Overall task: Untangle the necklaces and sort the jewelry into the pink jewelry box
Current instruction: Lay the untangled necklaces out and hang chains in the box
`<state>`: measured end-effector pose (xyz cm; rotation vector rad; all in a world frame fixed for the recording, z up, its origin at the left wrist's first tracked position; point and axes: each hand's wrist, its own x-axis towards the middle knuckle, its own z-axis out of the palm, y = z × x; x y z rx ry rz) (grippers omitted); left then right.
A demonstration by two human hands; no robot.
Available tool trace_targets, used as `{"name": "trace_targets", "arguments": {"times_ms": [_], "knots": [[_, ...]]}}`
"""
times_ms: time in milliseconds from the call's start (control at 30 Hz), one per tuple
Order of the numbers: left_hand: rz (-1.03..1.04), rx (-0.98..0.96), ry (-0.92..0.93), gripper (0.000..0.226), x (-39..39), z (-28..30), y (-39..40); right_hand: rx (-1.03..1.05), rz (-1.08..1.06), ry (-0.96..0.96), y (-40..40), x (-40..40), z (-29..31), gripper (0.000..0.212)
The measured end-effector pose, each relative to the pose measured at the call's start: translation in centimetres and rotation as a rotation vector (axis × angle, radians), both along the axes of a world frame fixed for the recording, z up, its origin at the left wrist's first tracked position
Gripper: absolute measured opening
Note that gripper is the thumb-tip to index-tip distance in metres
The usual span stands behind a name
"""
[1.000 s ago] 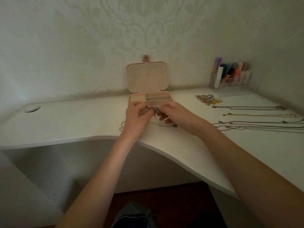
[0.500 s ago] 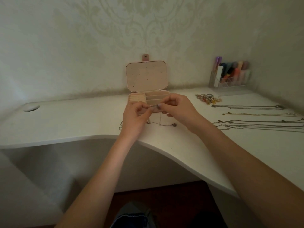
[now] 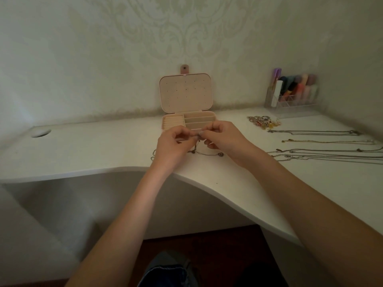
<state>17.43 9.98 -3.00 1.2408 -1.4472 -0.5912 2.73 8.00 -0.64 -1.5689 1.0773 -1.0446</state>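
Patterned wallpaper backs a white desk (image 3: 83, 150); both hands seemingly pinch one tangled necklace (image 3: 205, 153).

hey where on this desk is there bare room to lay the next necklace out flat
The widest bare patch runs from the round cable hole to the pink jewelry box, left of the left hand. Another lies along the front edge, nearer than the laid-out necklaces. The right side is crowded: those chains, the ring pile, the clear organizer.

pink jewelry box (image 3: 185, 94), white desk (image 3: 103, 146), cream damask-patterned wallpaper (image 3: 176, 27)
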Motion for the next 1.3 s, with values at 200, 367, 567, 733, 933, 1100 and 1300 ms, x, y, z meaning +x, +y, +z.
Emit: {"name": "trace_targets", "arguments": {"times_ms": [200,367,567,733,933,1100,1300], "knots": [[-0.027,0.012,-0.057,0.007,-0.10,-0.01,-0.16,0.004,-0.030,-0.032,0.01,0.44,-0.16,0.005],[-0.059,0.032,-0.100,0.017,-0.07,-0.05,-0.01,-0.003,-0.061,-0.082,0.09,0.27,-0.03,0.010],[-0.087,0.038,-0.070,0.013,-0.05,0.09,-0.04,0.154,-0.028,-0.331,0.01,-0.05,0.64,0.016],[-0.128,0.049,0.063,0.012,-0.09,0.58,0.35,0.039,0.017,-0.151,-0.14,-0.14,-0.03,0.019],[-0.092,0.071,0.091,0.005,0.21,0.15,0.24,-0.152,0.007,0.063,0.06,-0.07,-0.28,0.021],[-0.097,0.071,0.113,0.002,0.18,0.19,0.16,-0.212,0.000,0.115,-0.06,-0.18,-0.12,0.020],[-0.049,0.046,0.086,0.019,0.20,-0.03,-0.20,-0.314,0.036,0.285,-0.40,0.03,-0.15,0.023]]}}
